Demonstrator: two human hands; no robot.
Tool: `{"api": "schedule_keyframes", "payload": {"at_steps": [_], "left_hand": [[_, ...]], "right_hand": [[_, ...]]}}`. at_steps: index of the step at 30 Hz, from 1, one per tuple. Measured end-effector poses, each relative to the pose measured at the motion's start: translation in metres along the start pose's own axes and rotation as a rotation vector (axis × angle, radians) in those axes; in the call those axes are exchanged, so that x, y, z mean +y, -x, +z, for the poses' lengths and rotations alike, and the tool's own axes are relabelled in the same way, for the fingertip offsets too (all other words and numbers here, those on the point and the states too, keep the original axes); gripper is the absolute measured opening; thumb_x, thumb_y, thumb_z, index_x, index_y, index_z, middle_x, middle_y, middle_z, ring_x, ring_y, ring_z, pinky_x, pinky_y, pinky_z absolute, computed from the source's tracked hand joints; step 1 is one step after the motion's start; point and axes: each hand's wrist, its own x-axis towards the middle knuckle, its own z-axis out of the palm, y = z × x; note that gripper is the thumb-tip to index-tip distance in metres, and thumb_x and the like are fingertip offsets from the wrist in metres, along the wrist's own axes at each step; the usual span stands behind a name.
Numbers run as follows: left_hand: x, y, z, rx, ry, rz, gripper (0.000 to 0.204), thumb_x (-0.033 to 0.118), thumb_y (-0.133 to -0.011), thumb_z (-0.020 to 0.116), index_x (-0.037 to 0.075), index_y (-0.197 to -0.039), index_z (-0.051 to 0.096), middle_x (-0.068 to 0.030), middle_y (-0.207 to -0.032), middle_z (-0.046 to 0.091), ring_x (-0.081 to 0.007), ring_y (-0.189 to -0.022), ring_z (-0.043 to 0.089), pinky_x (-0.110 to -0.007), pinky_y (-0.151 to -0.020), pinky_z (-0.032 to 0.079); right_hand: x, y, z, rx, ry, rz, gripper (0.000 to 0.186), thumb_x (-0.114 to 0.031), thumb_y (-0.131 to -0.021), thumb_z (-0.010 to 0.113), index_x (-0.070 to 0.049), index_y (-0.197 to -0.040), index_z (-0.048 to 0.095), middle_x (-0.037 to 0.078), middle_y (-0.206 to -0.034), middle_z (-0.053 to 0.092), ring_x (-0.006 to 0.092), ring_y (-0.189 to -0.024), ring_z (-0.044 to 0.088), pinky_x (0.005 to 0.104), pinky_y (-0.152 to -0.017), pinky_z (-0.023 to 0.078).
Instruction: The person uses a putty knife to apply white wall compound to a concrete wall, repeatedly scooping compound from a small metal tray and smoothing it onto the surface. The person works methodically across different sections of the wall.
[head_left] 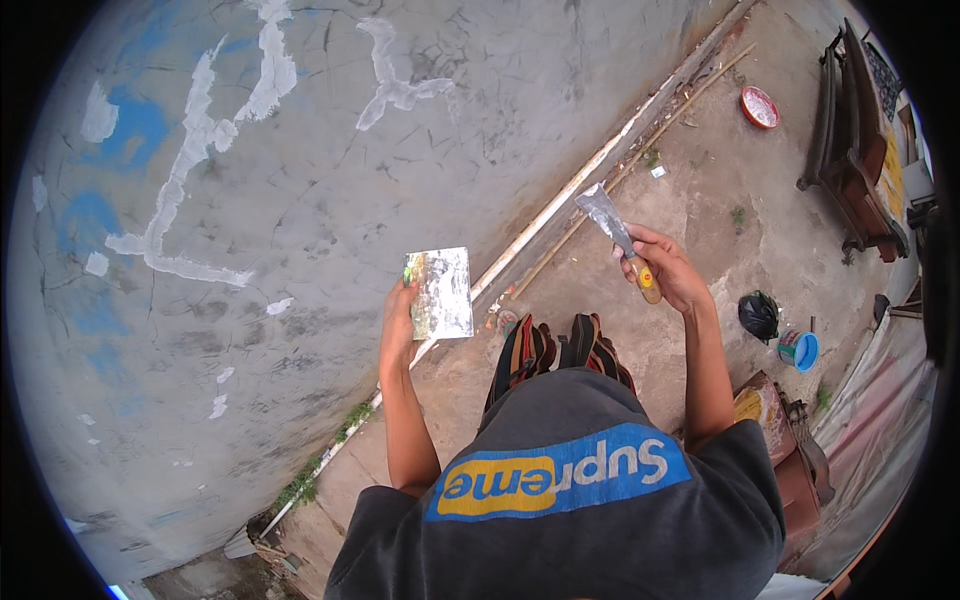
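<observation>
My left hand (398,325) grips the edge of a flat rectangular board (440,292) smeared with white and brownish putty, held close in front of the grey wall. My right hand (672,272) is closed round the wooden handle of a putty knife (605,212), its metal blade tilted up to the left and marked with white residue. The knife is apart from the board. Irregular white patches (205,130) and blue paint marks (85,225) show on the wall (300,190).
A white pipe (545,215) and a pole (690,100) run along the wall's foot. On the concrete floor (730,170) lie a red basin (759,107), black bag (758,316) and blue bucket (798,349). Dark wooden furniture stands upper right (850,180) and lower right (790,450).
</observation>
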Motion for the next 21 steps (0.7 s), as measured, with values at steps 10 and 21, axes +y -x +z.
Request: {"api": "schedule_keyframes", "payload": {"at_steps": [10,21], "left_hand": [[0.122,0.003,-0.106,0.024,-0.330,0.326,0.036,0.022,-0.100,0.055,-0.005,-0.125,0.055,-0.0064,-0.106,0.066,-0.0094,-0.091,0.059,-0.025,-0.079,0.047],[0.154,-0.067,-0.163,0.137,-0.433,0.668,0.024,0.020,-0.098,0.057,-0.003,-0.103,0.063,-0.0019,-0.085,0.064,-0.0053,-0.072,0.054,-0.020,-0.064,0.041]], "right_hand": [[0.075,-0.120,0.067,0.120,-0.376,-0.046,0.056,-0.016,-0.101,0.049,-0.001,-0.151,0.029,0.007,-0.103,0.059,0.0130,-0.072,0.058,0.0265,-0.055,0.050],[0.144,-0.264,0.185,0.532,-0.104,-0.304,0.049,-0.017,-0.104,0.042,-0.009,-0.151,0.035,0.009,-0.102,0.051,0.0121,-0.062,0.055,0.0293,-0.055,0.051]]}}
